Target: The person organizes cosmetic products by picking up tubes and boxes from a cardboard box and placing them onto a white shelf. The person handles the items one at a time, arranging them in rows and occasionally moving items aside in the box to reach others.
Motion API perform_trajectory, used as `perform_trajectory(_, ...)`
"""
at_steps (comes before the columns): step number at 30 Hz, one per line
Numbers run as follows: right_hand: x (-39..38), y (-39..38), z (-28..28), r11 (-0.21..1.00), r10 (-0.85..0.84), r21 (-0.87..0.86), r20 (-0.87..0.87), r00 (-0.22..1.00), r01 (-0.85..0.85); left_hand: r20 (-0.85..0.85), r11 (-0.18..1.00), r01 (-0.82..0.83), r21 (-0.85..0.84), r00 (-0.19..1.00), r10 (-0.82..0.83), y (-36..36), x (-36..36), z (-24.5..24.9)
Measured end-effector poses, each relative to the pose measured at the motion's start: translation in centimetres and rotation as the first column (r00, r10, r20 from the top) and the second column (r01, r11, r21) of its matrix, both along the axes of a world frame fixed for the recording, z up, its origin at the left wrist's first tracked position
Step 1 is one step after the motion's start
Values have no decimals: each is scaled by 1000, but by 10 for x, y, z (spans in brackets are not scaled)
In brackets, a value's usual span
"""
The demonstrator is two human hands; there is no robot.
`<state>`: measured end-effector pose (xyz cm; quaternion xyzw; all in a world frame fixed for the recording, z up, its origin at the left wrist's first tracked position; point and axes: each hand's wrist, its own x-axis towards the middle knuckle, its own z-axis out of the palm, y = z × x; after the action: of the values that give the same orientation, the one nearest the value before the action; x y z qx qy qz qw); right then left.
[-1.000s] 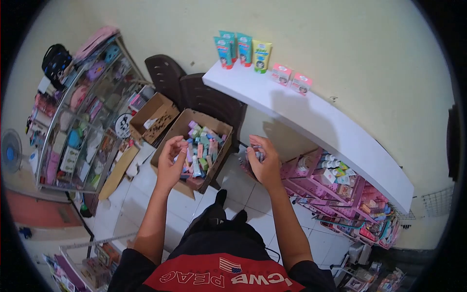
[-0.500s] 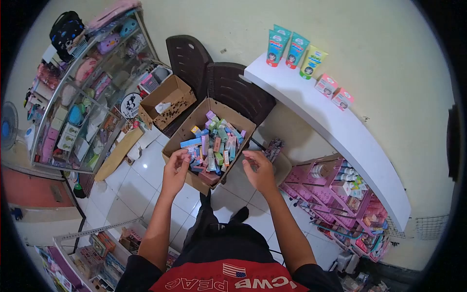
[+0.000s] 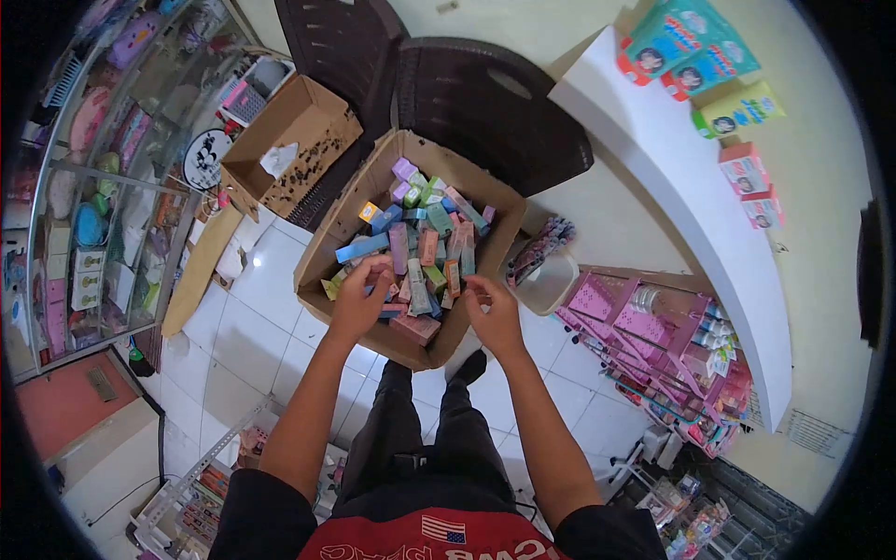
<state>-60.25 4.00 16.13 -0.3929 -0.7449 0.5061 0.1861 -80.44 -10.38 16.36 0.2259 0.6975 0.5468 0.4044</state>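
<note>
A cardboard box (image 3: 322,247) full of small cartons and tubes stands in front of me. My left hand (image 3: 362,297) is over its near left side, beside a blue carton (image 3: 362,247). Its fingers are loosely bent and apart, and I see nothing held. My right hand (image 3: 493,315) is at the near right wall, with fingers curved inward and apart, near an orange carton (image 3: 453,278). Between the hands lie a grey-white tube (image 3: 418,287) and, lower down, a pinkish-red carton (image 3: 415,328). My fingers hide part of the contents.
Dark plastic chairs (image 3: 485,112) stand behind the box. A smaller cardboard box (image 3: 308,126) with crumpled white paper is at left, near a glass display case (image 3: 121,177). At right are a white curved counter (image 3: 681,205), a pale bin (image 3: 551,285) and a pink rack (image 3: 644,322).
My view has moved closer, so the box looks larger. My hands have come inward over it, the right one from outside the wall to the box's edge.
</note>
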Motion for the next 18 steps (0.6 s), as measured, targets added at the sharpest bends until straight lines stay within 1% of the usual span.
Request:
perform_trajectory(2,-5,1,-17,1000,-22,-1,20,1000,22,16,999,7,-49,1000,-6,9,-1,-21)
perform_trajectory(4,-15,-1,-25,995,-61,-81,23,998,63,-125,999,22,-44,992,-28,13,1,-48)
perform_trajectory(5,-19,-4,-35,994,-61,-91,35,998,64,-112,998,23,-54,993,-29,15,3,-60)
perform_trajectory(7,-28,-11,-60,988,0,-155,65,998,10,-174,990,54,-128,982,-76,17,8,-83)
perform_trajectory(8,-32,-16,-71,986,0,-164,71,997,12,-168,989,55,-136,983,-77,16,11,-92)
perform_trajectory(10,-41,-27,-93,985,123,-149,283,951,-83,-264,978,76,-195,956,-127,14,18,-108)
perform_trajectory(11,-44,-34,-106,986,163,-79,346,924,-144,-263,977,79,-199,956,-131,12,19,-115)
perform_trajectory(12,-49,-42,-111,987,160,-84,346,924,-140,-171,984,41,-175,983,-71,10,20,-117)
perform_trajectory(13,-53,-49,-115,985,138,38,411,901,-169,-76,988,1,-156,997,-13,9,21,-119)
perform_trajectory(14,-56,-54,-118,967,106,158,472,875,-202,-73,987,9,-161,997,-21,7,20,-121)
perform_trajectory(15,-59,-56,-117,969,102,151,474,875,-195,48,985,-39,-166,998,48,9,18,-105)
perform_trajectory(16,-64,-57,-114,972,121,106,538,834,-210,168,980,-88,-178,979,118,10,16,-96)
perform_trajectory(17,-69,-56,-111,973,143,61,597,789,-222,169,980,-83,-183,979,114,8,15,-98)
perform_trajectory(18,-70,-55,-116,974,143,57,597,789,-220,161,985,-86,-149,981,110,7,13,-99)
